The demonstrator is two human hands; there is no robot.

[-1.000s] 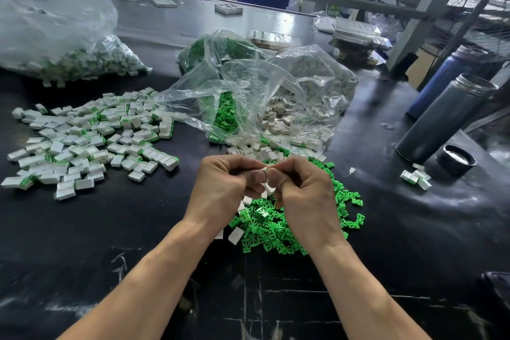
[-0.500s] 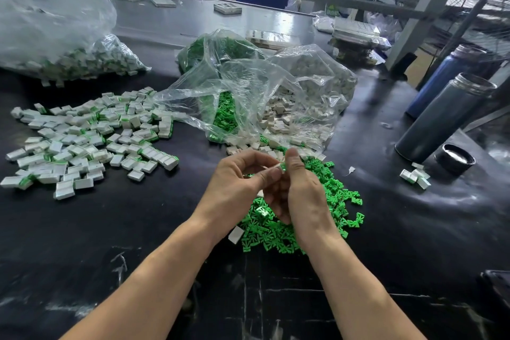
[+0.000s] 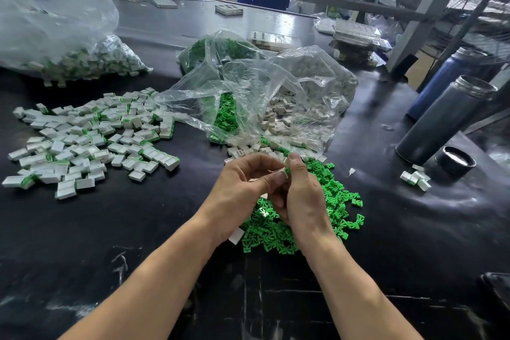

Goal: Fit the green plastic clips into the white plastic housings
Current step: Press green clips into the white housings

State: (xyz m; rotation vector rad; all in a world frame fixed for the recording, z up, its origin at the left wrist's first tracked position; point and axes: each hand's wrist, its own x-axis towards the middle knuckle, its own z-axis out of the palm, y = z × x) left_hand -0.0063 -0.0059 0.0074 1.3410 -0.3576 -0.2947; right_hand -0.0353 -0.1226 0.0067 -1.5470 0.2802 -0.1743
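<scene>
Ok, both hands meet above the loose pile of green clips on the black table. Left hand has fingers curled and pinches a small white housing between thumb and fingertips. Right hand also curled, thumb up, pinching the same piece from the other side; a bit of green shows at the contact point, mostly hidden by the fingers, so can't tell how far a clip is seated.

One white housing lies flat on the table just under the left wrist. More white housings spill from the open clear bag just behind the hands, with green clips in the same bag's left part. Spread of finished pieces, white with green edges, lies well to the left. Another clear bag of finished pieces sits far left at the back. Two dark flasks lean at right, a black cap beside them, a few white pieces near it.
</scene>
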